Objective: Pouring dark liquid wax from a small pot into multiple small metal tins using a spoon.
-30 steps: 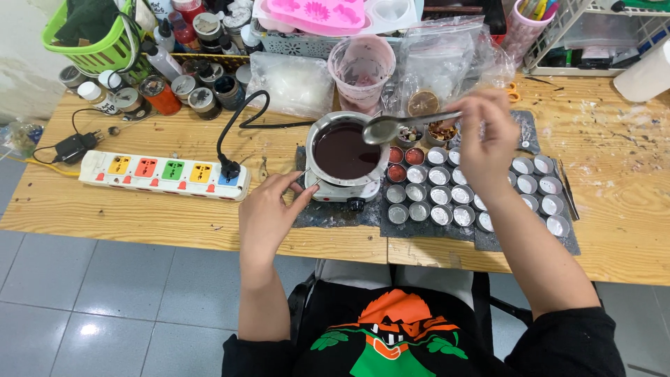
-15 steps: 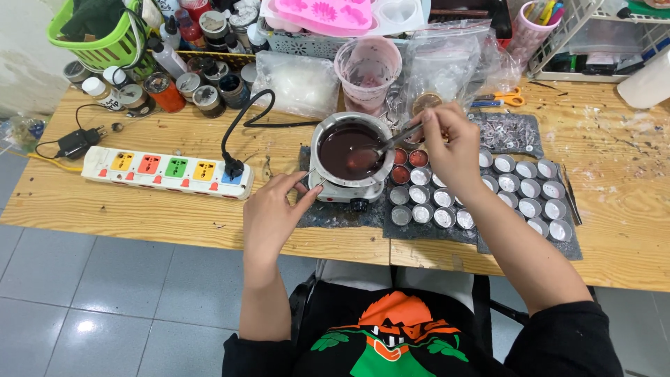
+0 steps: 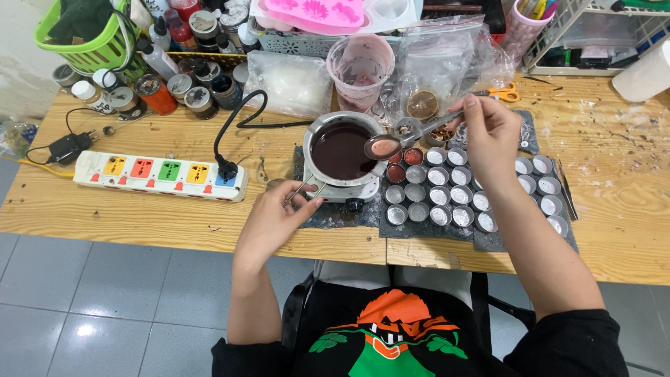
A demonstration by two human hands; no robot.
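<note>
My right hand (image 3: 488, 132) grips the handle of a metal spoon (image 3: 385, 146) whose bowl, filled with reddish liquid, hovers over the right rim of a small melting pot (image 3: 342, 155) of dark red liquid. Just right of the pot lie rows of small round metal cups (image 3: 447, 195) on a dark mat; a few at the left end hold red fill. My left hand (image 3: 276, 216) rests on the table edge in front of the pot and pinches a thin metal stick (image 3: 299, 190).
A white power strip (image 3: 160, 174) with coloured sockets lies at the left, the pot's black cord plugged in. Jars and bottles (image 3: 188, 87), a green basket (image 3: 91, 38), a pink plastic cup (image 3: 359, 70), plastic bags and orange scissors (image 3: 499, 94) crowd the back. Tweezers (image 3: 567, 192) lie right of the cups.
My right hand dipped the spoon into the pot half a second ago and has now lifted it out, filled, to the pot's right rim. The left hand stays put.
</note>
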